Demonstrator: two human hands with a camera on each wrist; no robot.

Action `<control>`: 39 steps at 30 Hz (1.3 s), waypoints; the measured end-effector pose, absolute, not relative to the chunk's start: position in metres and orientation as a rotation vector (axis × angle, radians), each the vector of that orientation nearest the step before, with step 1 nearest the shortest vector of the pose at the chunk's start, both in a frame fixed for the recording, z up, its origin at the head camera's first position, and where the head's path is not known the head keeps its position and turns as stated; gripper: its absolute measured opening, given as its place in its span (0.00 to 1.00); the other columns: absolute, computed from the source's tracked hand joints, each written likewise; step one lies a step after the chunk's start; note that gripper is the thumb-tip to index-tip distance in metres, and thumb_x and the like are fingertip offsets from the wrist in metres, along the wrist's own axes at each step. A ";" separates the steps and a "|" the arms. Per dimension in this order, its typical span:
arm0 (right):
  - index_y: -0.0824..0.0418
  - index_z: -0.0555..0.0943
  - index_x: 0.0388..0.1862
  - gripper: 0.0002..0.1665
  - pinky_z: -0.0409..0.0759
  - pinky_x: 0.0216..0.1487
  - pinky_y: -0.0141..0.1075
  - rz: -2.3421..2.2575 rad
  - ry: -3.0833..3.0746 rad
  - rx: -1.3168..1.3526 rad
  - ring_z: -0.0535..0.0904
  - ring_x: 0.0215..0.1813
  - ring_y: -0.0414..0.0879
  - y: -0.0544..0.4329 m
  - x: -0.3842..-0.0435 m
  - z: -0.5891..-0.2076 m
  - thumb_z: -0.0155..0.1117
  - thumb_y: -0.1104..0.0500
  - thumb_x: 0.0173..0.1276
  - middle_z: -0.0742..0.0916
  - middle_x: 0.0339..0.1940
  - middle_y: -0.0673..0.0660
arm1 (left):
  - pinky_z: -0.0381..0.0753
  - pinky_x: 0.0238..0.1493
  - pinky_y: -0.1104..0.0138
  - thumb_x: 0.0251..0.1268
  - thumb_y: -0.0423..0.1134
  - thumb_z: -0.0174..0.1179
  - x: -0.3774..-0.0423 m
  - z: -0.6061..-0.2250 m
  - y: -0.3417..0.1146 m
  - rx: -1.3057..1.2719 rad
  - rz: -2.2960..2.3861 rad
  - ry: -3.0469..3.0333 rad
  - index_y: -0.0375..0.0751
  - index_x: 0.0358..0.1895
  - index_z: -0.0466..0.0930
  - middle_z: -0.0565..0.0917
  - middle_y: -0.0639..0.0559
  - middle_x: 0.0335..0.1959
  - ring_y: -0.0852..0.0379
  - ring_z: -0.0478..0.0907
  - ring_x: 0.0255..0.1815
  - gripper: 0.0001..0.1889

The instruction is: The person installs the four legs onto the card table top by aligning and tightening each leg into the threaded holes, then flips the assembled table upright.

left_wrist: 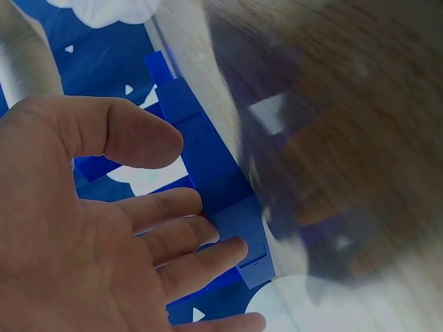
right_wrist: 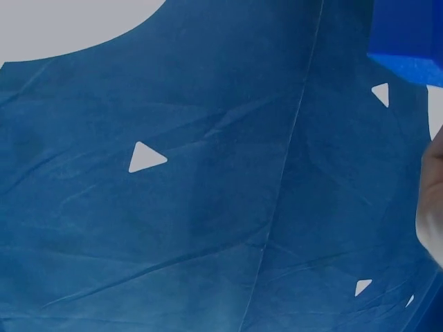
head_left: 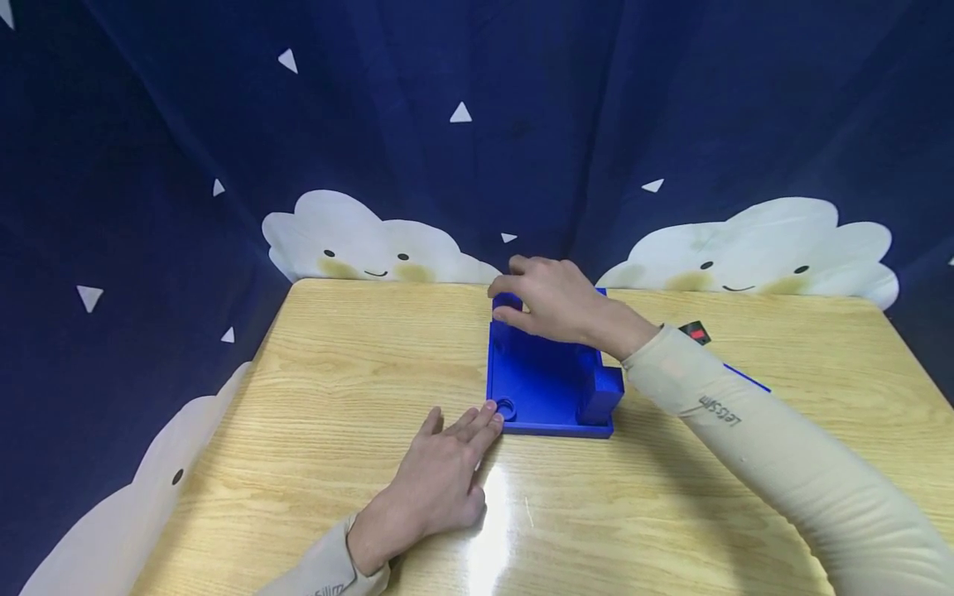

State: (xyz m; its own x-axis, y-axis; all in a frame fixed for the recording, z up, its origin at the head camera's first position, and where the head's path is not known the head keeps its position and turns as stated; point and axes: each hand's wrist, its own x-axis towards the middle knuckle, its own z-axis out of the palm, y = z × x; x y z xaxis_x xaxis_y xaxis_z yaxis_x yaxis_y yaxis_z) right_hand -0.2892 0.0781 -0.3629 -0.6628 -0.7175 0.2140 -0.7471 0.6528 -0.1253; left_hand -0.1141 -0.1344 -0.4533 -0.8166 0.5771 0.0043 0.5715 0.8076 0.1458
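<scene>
A blue square base plate (head_left: 540,377) with a raised rim lies on the table. At its near left corner is a round socket (head_left: 506,409). My left hand (head_left: 443,476) touches that corner with its fingertips, the fingers fairly straight; the left wrist view shows these fingers against the plate's blue side (left_wrist: 218,162). Over the far left corner my right hand (head_left: 555,300) grips a blue block (head_left: 507,305) between thumb and fingers. Whether the block is seated there is hidden. Another blue block (head_left: 602,393) stands upright at the near right corner; the far right corner is mostly behind my right hand.
Right of the plate, partly behind my right sleeve, are a small black and red object (head_left: 696,333) and a thin blue strip (head_left: 748,377). A dark blue curtain (head_left: 522,165) with clouds and triangles hangs along the back and left of the wooden table (head_left: 358,364).
</scene>
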 end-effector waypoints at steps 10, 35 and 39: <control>0.62 0.89 0.64 0.22 0.91 0.46 0.47 0.249 -2.797 1.158 0.86 0.45 0.53 0.076 -0.289 -0.360 0.71 0.54 0.77 0.90 0.51 0.61 | 0.67 0.77 0.35 0.56 0.42 0.64 -0.115 -0.455 -0.134 0.924 0.217 2.942 0.36 0.80 0.73 0.70 0.45 0.82 0.45 0.73 0.79 0.43; 0.66 0.90 0.51 0.23 0.88 0.38 0.43 0.189 -2.821 1.026 0.87 0.38 0.53 0.067 -0.291 -0.361 0.72 0.46 0.77 0.90 0.39 0.59 | 0.67 0.76 0.35 0.57 0.42 0.64 -0.113 -0.455 -0.134 0.932 0.206 2.947 0.35 0.81 0.72 0.71 0.43 0.81 0.44 0.73 0.78 0.43; 0.65 0.90 0.48 0.24 0.87 0.36 0.41 0.147 -2.816 1.012 0.86 0.35 0.51 0.066 -0.292 -0.361 0.73 0.43 0.76 0.89 0.34 0.57 | 0.66 0.77 0.35 0.58 0.42 0.64 -0.113 -0.455 -0.134 0.933 0.207 2.943 0.35 0.81 0.71 0.71 0.43 0.82 0.44 0.73 0.78 0.43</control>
State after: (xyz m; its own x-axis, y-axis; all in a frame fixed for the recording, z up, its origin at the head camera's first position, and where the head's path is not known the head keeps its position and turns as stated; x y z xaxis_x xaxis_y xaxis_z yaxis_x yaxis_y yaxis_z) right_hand -0.2920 0.0663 -0.3610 -0.7622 -0.6247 0.1696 -0.6389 0.7681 -0.0423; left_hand -0.1133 -0.1340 -0.4551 -0.8171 0.5765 -0.0046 0.5702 0.8093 0.1412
